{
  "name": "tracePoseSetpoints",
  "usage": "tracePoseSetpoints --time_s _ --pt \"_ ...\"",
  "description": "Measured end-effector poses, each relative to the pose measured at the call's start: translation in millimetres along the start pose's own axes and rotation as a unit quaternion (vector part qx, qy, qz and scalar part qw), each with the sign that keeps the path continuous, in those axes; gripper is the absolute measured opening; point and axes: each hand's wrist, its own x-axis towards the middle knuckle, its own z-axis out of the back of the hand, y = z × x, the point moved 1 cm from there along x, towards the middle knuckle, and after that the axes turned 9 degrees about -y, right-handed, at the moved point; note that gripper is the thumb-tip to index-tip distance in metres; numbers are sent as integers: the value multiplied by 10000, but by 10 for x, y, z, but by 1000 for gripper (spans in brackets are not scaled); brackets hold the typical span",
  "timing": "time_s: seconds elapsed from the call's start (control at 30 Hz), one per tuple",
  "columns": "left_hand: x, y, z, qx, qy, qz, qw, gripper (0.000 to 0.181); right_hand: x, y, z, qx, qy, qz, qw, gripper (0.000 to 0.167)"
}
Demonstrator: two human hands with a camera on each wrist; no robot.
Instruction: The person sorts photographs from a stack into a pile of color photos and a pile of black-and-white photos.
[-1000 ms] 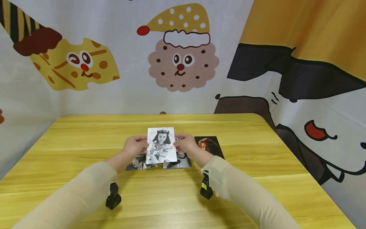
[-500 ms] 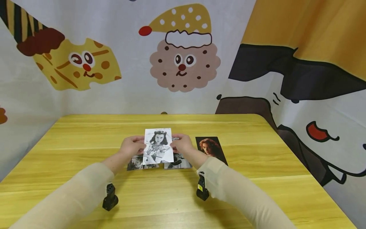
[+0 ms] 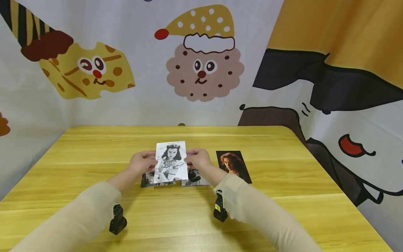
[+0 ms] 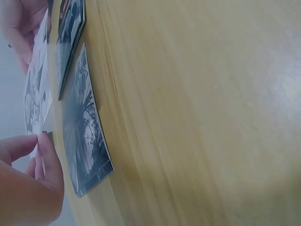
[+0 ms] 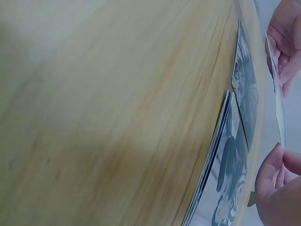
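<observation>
Between both hands a black-and-white photo card (image 3: 171, 162) of a long-haired figure is held above the table. My left hand (image 3: 140, 163) pinches its left edge between thumb and fingers. On the opposite edge, my right hand (image 3: 199, 161) pinches it the same way. Beneath lie a dark grey photo (image 4: 88, 136) on the left and a stack of black-and-white photos (image 5: 225, 174) on the right, both partly covered in the head view by the held card and the hands. A dark colour photo (image 3: 233, 164) of a red-haired figure lies right of the right hand.
The wooden table (image 3: 176, 224) reaches back to a curtain (image 3: 141, 112) printed with cartoon figures. A small black device hangs under each wrist, the left device (image 3: 118, 220) and the right device (image 3: 220, 209).
Both hands have shifted slightly left with the held card. More of the red-haired photo shows past the right arm. The grip on the card looks the same.
</observation>
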Motion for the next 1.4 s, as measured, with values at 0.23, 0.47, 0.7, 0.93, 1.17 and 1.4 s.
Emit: tracePoseSetpoints --time_s 0.23,0.47,0.7,0.93,1.17,1.4 --pt "-4 15 43 115 -45 8 9999 51 25 -31 -67 -74 70 -30 9999 33" --pt "7 50 92 321 -149 5 9994 48 -10 -32 -121 -46 218 -109 9997 33" --pt "14 69 129 412 -386 104 9983 46 -26 -55 -176 -31 430 -150 9990 36" --pt "13 87 184 594 -600 126 9963 46 -34 -35 -191 54 654 -294 9974 42" --pt "-6 55 184 502 -534 31 9973 47 4 -33 -113 70 682 -255 9973 39" --pt "-12 -8 86 301 -269 -163 9991 45 70 -39 35 72 484 -216 9986 37"
